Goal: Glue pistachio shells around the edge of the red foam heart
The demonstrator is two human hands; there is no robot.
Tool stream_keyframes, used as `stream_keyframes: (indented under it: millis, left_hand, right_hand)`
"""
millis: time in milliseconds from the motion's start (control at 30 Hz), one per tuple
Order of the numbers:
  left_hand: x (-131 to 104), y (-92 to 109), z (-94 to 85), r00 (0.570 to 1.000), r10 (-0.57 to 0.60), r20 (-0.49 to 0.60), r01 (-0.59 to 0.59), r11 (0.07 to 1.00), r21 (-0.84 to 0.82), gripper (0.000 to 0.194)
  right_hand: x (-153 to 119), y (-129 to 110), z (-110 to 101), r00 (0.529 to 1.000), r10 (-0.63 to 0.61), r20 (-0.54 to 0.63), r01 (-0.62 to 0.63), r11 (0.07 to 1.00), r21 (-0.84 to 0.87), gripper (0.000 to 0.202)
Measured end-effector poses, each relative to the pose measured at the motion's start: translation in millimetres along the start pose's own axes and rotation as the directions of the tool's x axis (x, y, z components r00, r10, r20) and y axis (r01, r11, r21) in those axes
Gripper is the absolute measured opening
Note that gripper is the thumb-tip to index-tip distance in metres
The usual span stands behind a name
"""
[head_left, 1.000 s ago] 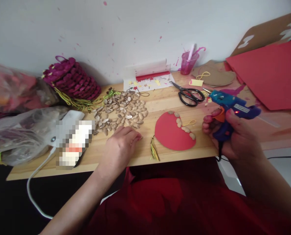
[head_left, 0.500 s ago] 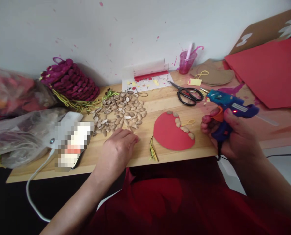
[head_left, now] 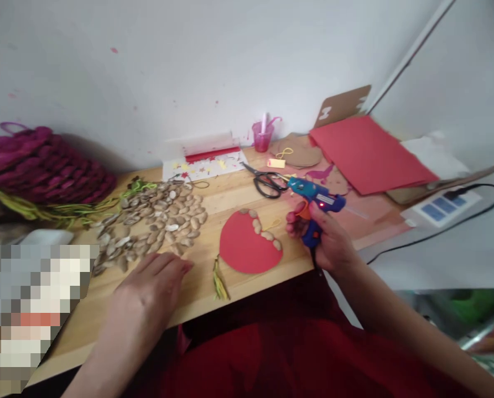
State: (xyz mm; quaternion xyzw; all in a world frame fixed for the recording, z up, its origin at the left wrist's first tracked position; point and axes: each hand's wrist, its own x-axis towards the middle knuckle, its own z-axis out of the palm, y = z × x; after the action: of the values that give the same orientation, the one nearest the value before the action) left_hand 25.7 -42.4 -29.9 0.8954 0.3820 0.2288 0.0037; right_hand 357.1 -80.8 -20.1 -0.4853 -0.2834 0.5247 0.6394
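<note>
My right hand [head_left: 323, 235] is wrapped round a blue glue gun [head_left: 313, 193] with an orange trigger and a lit red light. My left hand [head_left: 149, 287] rests near the table's front edge, palm down, fingers curled together; whatever its fingertips may hold is hidden. Beyond it spreads a pile of peanut shells [head_left: 164, 215]. Between my hands lies a red heart-shaped piece [head_left: 247, 249], with several shells along its upper right edge, a yellow loop beside them and a green-yellow tassel [head_left: 219, 280] at its lower left.
Black scissors [head_left: 267, 184] lie behind the heart. Farther back stand a pink cup [head_left: 262, 138] and a sheet with stars [head_left: 205, 166]. Red sheets [head_left: 371, 155] and a power strip [head_left: 441, 209] are at right, a purple woven object [head_left: 51, 166] and a blurred-out phone at left.
The view has turned to the right, so the table's things appear farther left and the power strip shows. My right hand keeps its hold on the glue gun; my left hand remains curled near the shells.
</note>
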Motion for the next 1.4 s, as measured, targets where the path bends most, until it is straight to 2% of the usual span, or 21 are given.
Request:
stream_keyframes:
  millis: [67,167,233,333,367,400,433,500,567,600,633,667,733,800,833,900,1000,1100,1233,1333,1400]
  left_hand:
    - [-0.2,-5.7,4.6,0.999,0.043,-0.026,-0.043,0.999,-0.013,0.01]
    - [-3.1,-9.4,9.1,0.998,0.014,-0.059,-0.018,0.998,-0.063,0.009]
    - [-6.1,-8.8,10.5,0.996,-0.049,-0.08,0.042,0.995,-0.087,0.011]
    - [-8.5,-5.2,10.1,0.99,-0.113,-0.085,0.103,0.989,-0.11,0.013]
    - [-8.3,-3.6,9.1,0.988,-0.127,-0.087,0.116,0.986,-0.116,0.014]
    - [-7.8,-2.0,7.6,0.986,-0.138,-0.093,0.127,0.984,-0.124,0.014]
    - [-7.1,-0.4,5.7,0.984,-0.146,-0.102,0.131,0.982,-0.138,0.014]
    - [-5.4,3.1,0.9,0.977,-0.182,-0.111,0.157,0.967,-0.201,0.014]
    - [-3.4,7.2,-4.3,0.955,-0.292,-0.057,0.26,0.911,-0.321,0.016]
    - [-1.9,9.7,-6.6,0.927,-0.376,0.006,0.348,0.851,-0.393,0.018]
    - [-0.1,12.8,-8.7,0.881,-0.465,0.088,0.449,0.761,-0.469,0.02]
    - [2.3,16.4,-10.5,0.819,-0.546,0.176,0.543,0.639,-0.546,0.022]
    - [8.4,25.4,-13.1,0.689,-0.625,0.365,0.651,0.314,-0.691,0.028]
    - [15.6,35.0,-14.3,0.604,-0.59,0.536,0.631,-0.057,-0.774,0.034]
    - [19.1,39.2,-14.2,0.583,-0.544,0.603,0.598,-0.215,-0.772,0.036]
    - [24.8,44.7,-12.8,0.578,-0.474,0.665,0.512,-0.424,-0.747,0.036]
    - [28.4,46.0,-9.9,0.597,-0.407,0.692,0.442,-0.553,-0.707,0.032]
    - [27.4,44.4,-8.5,0.608,-0.375,0.7,0.411,-0.607,-0.681,0.029]
    - [26.1,43.5,-9.2,0.609,-0.342,0.716,0.393,-0.654,-0.646,0.027]
    - [26.1,43.5,-10.0,0.602,-0.334,0.725,0.383,-0.677,-0.629,0.028]
    - [25.9,43.5,-9.9,0.59,-0.336,0.734,0.385,-0.682,-0.622,0.029]
  right_hand:
    - [-3.8,-2.0,-1.3,1.0,-0.021,-0.006,0.02,0.997,-0.068,0.041]
    - [-12.1,-12.7,-11.4,0.999,-0.046,-0.026,0.04,0.977,-0.212,0.04]
    - [-16.2,-25.2,-25.6,0.994,-0.1,-0.05,0.078,0.939,-0.334,0.036]
    - [-15.5,-46.4,-55.1,0.969,-0.233,-0.078,0.159,0.834,-0.528,0.028]
    - [-13.3,-52.3,-65.4,0.95,-0.304,-0.067,0.196,0.75,-0.632,0.027]
    - [-10.4,-56.8,-75.2,0.912,-0.404,0.07,0.253,0.421,-0.871,0.028]
    - [-6.8,-59.9,-84.1,0.885,-0.419,0.202,0.256,0.077,-0.964,0.028]
    - [1.2,-61.7,-97.7,0.892,-0.366,0.265,0.249,-0.089,-0.964,0.03]
    - [9.0,-59.9,-105.3,0.904,-0.325,0.279,0.226,-0.191,-0.955,0.039]
    - [12.4,-58.7,-106.9,0.91,-0.307,0.279,0.209,-0.24,-0.948,0.042]
    - [15.5,-57.7,-107.5,0.917,-0.288,0.276,0.192,-0.288,-0.938,0.045]
    - [18.1,-57.4,-107.3,0.925,-0.269,0.269,0.174,-0.33,-0.928,0.046]
    - [22.3,-58.7,-105.8,0.94,-0.224,0.256,0.154,-0.392,-0.907,0.048]
    - [25.9,-61.7,-105.3,0.951,-0.175,0.257,0.161,-0.43,-0.889,0.049]
    - [27.9,-63.1,-106.1,0.953,-0.151,0.262,0.172,-0.441,-0.881,0.05]
    - [32.8,-64.3,-109.9,0.953,-0.119,0.28,0.197,-0.46,-0.866,0.051]
    - [40.1,-62.1,-118.3,0.94,-0.104,0.324,0.239,-0.475,-0.847,0.059]
    - [43.0,-58.4,-124.9,0.921,-0.101,0.375,0.286,-0.478,-0.83,0.058]
    - [41.7,-57.5,-129.3,0.91,-0.123,0.396,0.281,-0.52,-0.807,0.059]
    - [38.7,-65.7,-124.1,0.892,-0.128,0.434,0.289,-0.576,-0.765,0.057]
    - [34.9,-76.2,-109.9,0.881,-0.137,0.452,0.293,-0.591,-0.752,0.052]
